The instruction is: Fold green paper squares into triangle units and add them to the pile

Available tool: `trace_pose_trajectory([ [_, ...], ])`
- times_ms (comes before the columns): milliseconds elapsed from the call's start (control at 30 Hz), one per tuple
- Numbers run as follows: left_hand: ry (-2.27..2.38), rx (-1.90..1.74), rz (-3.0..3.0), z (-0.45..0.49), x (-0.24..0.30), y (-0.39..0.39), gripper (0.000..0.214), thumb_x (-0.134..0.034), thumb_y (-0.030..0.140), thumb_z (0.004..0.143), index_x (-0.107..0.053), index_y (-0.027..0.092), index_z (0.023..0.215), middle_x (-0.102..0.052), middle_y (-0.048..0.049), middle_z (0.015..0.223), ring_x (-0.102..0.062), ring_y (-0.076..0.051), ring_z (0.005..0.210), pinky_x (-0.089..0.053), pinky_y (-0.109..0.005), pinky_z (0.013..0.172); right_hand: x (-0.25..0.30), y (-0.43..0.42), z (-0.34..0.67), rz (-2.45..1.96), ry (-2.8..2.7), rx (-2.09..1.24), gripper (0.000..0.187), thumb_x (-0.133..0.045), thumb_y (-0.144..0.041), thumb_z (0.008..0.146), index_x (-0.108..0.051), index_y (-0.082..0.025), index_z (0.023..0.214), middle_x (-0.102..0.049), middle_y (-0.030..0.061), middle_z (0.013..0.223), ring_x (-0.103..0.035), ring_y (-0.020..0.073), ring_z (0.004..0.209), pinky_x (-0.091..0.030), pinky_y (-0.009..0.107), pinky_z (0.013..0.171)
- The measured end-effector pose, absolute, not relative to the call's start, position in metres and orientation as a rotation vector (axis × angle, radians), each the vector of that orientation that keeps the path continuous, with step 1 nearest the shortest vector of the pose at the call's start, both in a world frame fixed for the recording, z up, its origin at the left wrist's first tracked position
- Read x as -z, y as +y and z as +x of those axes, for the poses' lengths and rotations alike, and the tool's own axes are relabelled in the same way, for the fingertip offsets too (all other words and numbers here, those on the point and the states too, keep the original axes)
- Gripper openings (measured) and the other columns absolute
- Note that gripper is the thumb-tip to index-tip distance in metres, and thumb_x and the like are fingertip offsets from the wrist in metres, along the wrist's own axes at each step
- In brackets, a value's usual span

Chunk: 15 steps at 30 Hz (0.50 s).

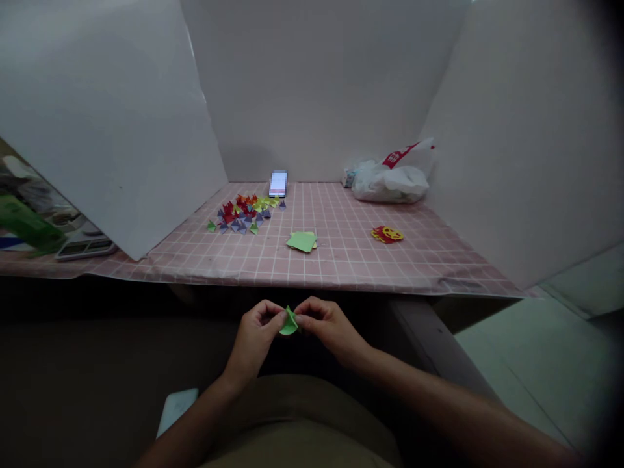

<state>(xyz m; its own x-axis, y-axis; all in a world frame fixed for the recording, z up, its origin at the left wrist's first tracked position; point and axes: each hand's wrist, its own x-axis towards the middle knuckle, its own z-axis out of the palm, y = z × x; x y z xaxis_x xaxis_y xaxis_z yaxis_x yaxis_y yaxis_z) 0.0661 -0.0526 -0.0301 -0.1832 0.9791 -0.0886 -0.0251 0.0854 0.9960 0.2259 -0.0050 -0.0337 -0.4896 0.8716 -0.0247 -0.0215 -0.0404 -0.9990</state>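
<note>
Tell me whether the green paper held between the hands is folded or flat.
Folded: the green paper shows a pointed tip and a crease, pinched between the left hand and right hand.

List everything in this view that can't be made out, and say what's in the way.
All in the head view:
- Folds of the green paper: partly covered by the fingertips of the left hand and right hand, and small.
- Screen of the phone: blurred.
- Contents of the plastic bag: hidden by the bag itself.
- The folded paper pile: pieces too small to count.
- The green object at the left edge: blurred, cut off by the white board.
</note>
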Motion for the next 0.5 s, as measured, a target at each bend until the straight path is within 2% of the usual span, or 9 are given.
trace_pose_trajectory([
  [200,1.381,-1.252,1.070,0.0669,0.0271,-0.0542,0.024,-0.071,0.037,0.074,-0.060,0.015,0.071,-0.057,0.0015,0.065,-0.053,-0.013,0.059,-0.046,-0.022,0.051,0.0338,-0.0076,0.2238,-0.933,-1.495,-1.705,0.014,-0.069,-0.028,0.074,-0.065,-0.015,0.073,-0.058,-0.0024,0.064,-0.048,0.0105,0.057,-0.037,0.025,0.057],
  [500,1.160,-1.277,0.844,0.0672,0.0317,-0.0605,0.023,-0.064,0.040,0.084,-0.066,0.017,0.083,-0.061,-0.0017,0.080,-0.059,-0.015,0.072,-0.053,-0.023,0.055,0.0340,-0.0101,0.2235,-0.880,-1.355,-1.758,0.015,-0.070,-0.029,0.074,-0.063,-0.017,0.075,-0.057,-0.0034,0.065,-0.049,0.0102,0.056,-0.040,0.025,0.056],
])
